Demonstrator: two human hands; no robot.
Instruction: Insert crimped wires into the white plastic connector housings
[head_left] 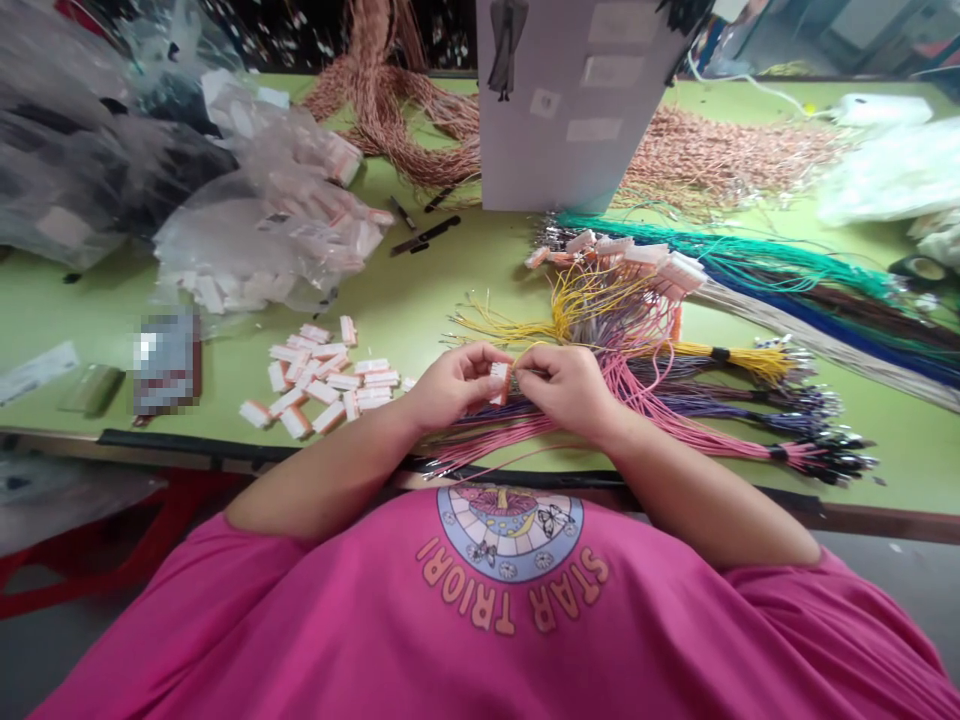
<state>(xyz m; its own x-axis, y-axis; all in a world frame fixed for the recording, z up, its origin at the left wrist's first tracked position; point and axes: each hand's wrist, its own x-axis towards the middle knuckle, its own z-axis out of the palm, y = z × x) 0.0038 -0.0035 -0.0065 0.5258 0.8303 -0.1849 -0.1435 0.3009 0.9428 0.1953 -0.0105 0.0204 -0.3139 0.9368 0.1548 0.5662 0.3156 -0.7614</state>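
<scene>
My left hand (450, 385) pinches a small white connector housing (500, 380) above the green table (420, 290). My right hand (570, 388) is closed on a thin wire end, held against the connector's side. Under both hands lie bundles of pink wires (660, 420), purple wires (720, 398) and yellow wires (517, 325). A loose heap of white connector housings (322, 385) sits to the left of my left hand.
Clear plastic bags of connectors (262, 235) lie at the left. Finished harnesses with white plugs (645, 262) lie behind the wires. Green and blue cable bundles (787, 280) run right. Twisted copper-coloured wires (420, 120) and a white upright box (562, 110) stand at the back.
</scene>
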